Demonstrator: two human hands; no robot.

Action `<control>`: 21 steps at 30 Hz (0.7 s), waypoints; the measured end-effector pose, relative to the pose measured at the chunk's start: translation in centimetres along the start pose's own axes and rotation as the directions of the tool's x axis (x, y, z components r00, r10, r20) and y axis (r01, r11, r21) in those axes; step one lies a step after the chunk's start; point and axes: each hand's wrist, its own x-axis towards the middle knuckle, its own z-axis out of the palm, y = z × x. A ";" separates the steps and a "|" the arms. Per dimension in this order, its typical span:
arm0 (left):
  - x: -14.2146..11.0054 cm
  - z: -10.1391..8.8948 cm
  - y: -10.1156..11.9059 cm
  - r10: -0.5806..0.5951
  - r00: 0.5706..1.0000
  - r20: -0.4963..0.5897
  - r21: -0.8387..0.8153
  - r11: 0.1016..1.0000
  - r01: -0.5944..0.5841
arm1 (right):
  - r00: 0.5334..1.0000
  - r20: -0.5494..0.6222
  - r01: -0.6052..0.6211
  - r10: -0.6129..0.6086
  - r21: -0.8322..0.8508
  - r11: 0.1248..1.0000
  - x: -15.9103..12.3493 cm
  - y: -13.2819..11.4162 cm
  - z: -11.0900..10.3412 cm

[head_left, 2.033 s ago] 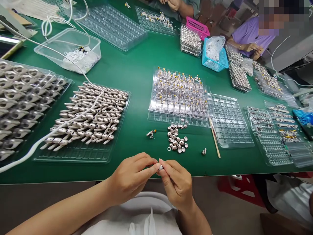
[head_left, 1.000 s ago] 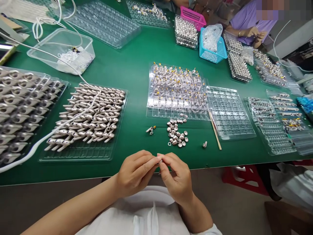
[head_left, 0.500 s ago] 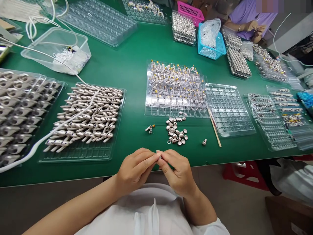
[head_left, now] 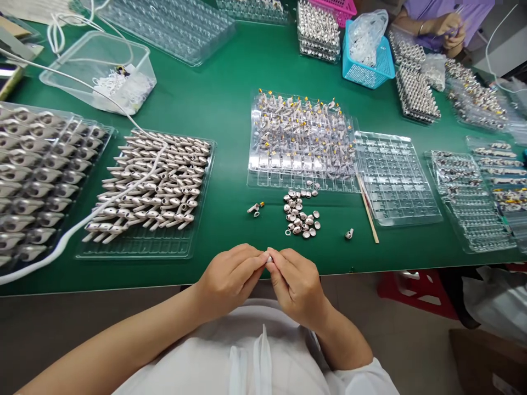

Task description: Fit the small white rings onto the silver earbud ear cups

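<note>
My left hand (head_left: 233,277) and my right hand (head_left: 296,282) meet at the fingertips just over the table's front edge. Pinched between them is a small pale earbud part (head_left: 269,259), mostly covered by the fingers. Beyond the hands lies a loose pile of oval silver earbud caps (head_left: 302,216), with a small white ring (head_left: 287,232) at its near side. One earbud stem piece with a yellow tip (head_left: 255,208) lies left of the pile. To the right sits a single earbud housing (head_left: 349,234).
A tray of silver stemmed housings (head_left: 152,186) stands left, crossed by a white cable (head_left: 78,236). Farther back are a tray of yellow-tipped parts (head_left: 302,137), a clear tray (head_left: 399,181), a wooden stick (head_left: 369,216) and a blue basket (head_left: 366,68). A co-worker's hands (head_left: 450,33) work at upper right.
My fingertips have drawn slightly closer around the earbud part. The view has shifted a little, so the table things sit somewhat higher in it.
</note>
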 end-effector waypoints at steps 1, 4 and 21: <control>0.0 0.1 0.0 0.004 1.000 0.015 0.004 1.000 -0.005 | 1.000 -0.010 0.018 -0.018 -0.037 0.999 -0.1 0.0 0.1; 0.0 0.2 0.2 0.015 0.999 0.035 0.014 1.000 -0.015 | 0.997 -0.045 0.061 -0.067 -0.111 0.992 -0.3 0.0 0.2; 0.3 0.6 1.0 0.023 0.997 0.077 0.136 0.990 -0.033 | 0.993 -0.043 0.096 -0.108 -0.222 0.970 -0.7 0.1 0.5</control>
